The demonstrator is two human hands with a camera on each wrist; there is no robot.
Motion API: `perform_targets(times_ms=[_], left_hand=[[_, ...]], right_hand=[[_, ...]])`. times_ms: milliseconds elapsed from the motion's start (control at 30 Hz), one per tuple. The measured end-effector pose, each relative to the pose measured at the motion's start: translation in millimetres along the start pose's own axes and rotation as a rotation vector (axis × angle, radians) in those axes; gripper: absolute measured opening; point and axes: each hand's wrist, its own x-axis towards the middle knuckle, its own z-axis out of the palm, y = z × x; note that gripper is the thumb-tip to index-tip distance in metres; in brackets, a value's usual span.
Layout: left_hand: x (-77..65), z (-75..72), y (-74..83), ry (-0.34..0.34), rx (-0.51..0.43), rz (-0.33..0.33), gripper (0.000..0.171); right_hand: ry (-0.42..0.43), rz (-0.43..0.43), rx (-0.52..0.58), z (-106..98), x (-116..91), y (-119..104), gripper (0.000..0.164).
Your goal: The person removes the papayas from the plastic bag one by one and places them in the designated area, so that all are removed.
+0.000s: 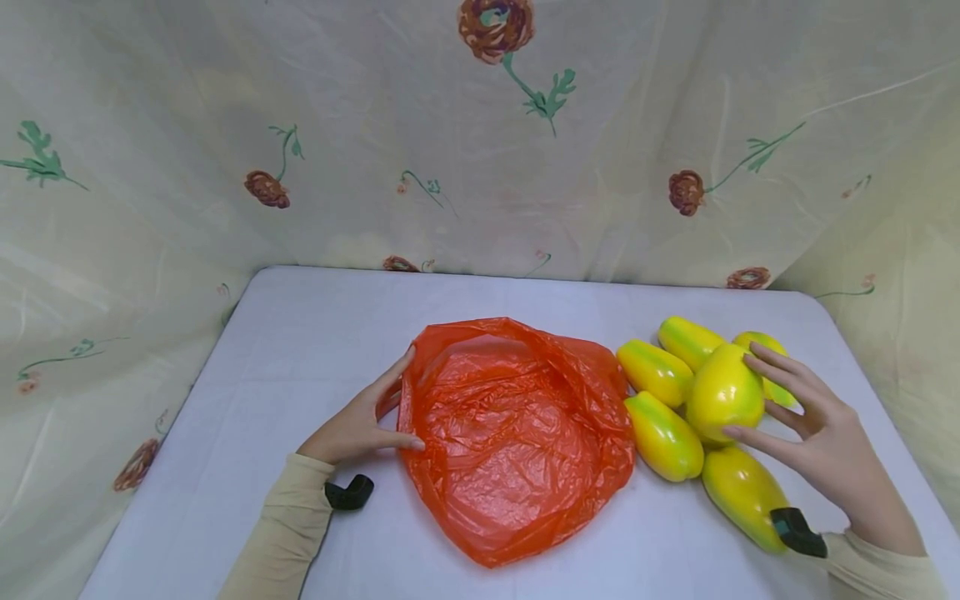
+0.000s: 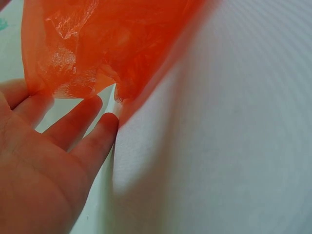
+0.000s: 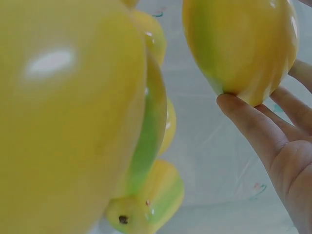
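A red plastic bag (image 1: 517, 467) lies on the table with its mouth spread wide. My left hand (image 1: 367, 421) holds the bag's left rim, thumb over the near edge and fingers behind it. In the left wrist view, the fingertips of the left hand (image 2: 58, 141) touch the thin red film. My right hand (image 1: 813, 425) grips a yellow-green papaya (image 1: 723, 396) between thumb and fingertips, above several others. The right wrist view shows this held papaya (image 3: 241, 44) at the fingertips, with part of the right hand (image 3: 287, 141) below it.
Several more papayas are grouped right of the bag, including a left one (image 1: 663, 437), a back one (image 1: 687, 342) and a front one (image 1: 742, 492). They sit on a white-covered table (image 1: 337, 317). A flowered curtain (image 1: 360, 100) hangs behind and at both sides.
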Motion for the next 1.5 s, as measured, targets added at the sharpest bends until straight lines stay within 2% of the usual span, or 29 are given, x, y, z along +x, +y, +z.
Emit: perform_targets(times_ms=[367, 967, 1267, 1500], left_hand=[[0.0, -0.2, -1.1, -0.003, -0.006, -0.003, 0.118], [-0.2, -0.4, -0.7, -0.004, -0.021, -0.001, 0.119], [0.3, -0.9, -1.1, -0.010, -0.025, -0.005, 0.120], [0.1, -1.6, -1.7, -0.013, -0.027, 0.007, 0.121]], right_hand=[[0.061, 0.034, 0.027, -10, -12, 17, 0.084], [0.134, 0.183, -0.011, -23, -37, 46, 0.079], [0.138, 0.257, -0.027, -24, -49, 60, 0.079], [0.108, 0.331, -0.072, -23, -55, 73, 0.081]])
